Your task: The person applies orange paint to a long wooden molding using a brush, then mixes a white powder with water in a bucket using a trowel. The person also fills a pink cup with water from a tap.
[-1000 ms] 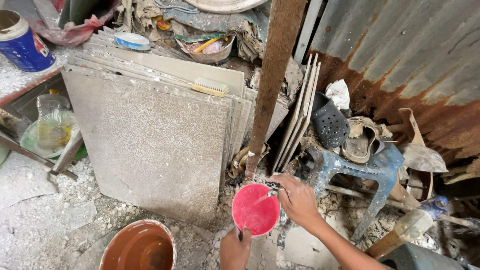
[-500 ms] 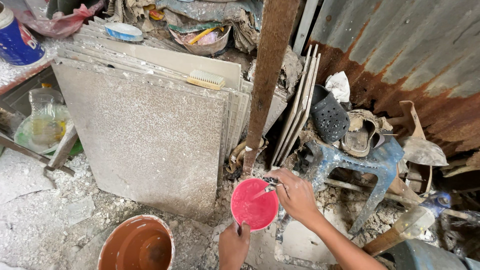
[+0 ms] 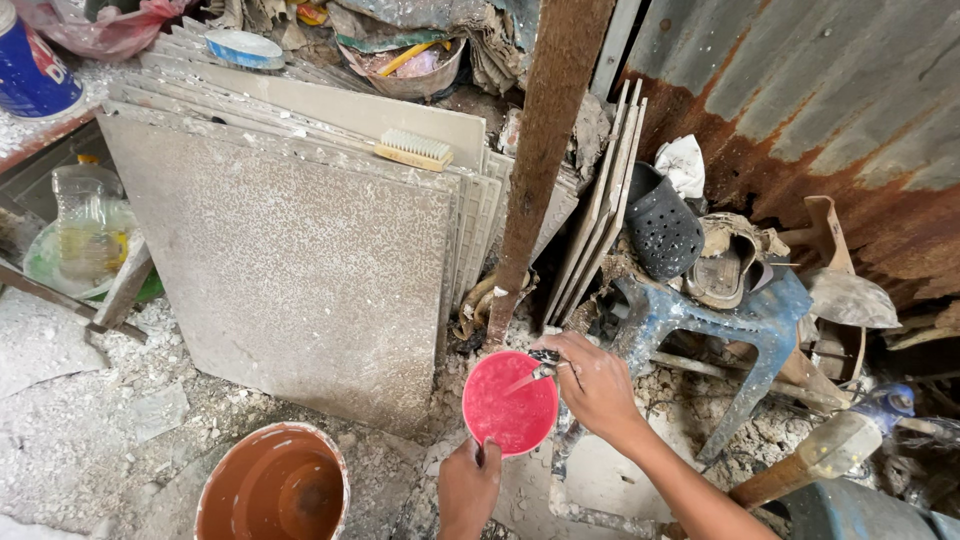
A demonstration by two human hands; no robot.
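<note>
small bowl (image 3: 510, 405): bright pink-red inside, filled with paste of the same colour
tool (image 3: 535, 374): pale metal blade, dark handle
bucket (image 3: 272, 485): terracotta orange inside, whitish dusty rim
tiles (image 3: 290, 270): grey-beige with a fine pale speckled pattern, white dust on the edges
brush (image 3: 413, 150): tan wooden back, white bristles
post (image 3: 540, 160): rusty brown with grey streaks
corrugated sheet (image 3: 830, 110): grey, with orange-brown rust along the lower part
stool (image 3: 730, 320): faded blue, splashed with white
clog (image 3: 662, 232): black, dotted with round holes
can (image 3: 35, 75): deep blue with a white and red band
floor (image 3: 90, 420): grey-white rubble and dust
</note>
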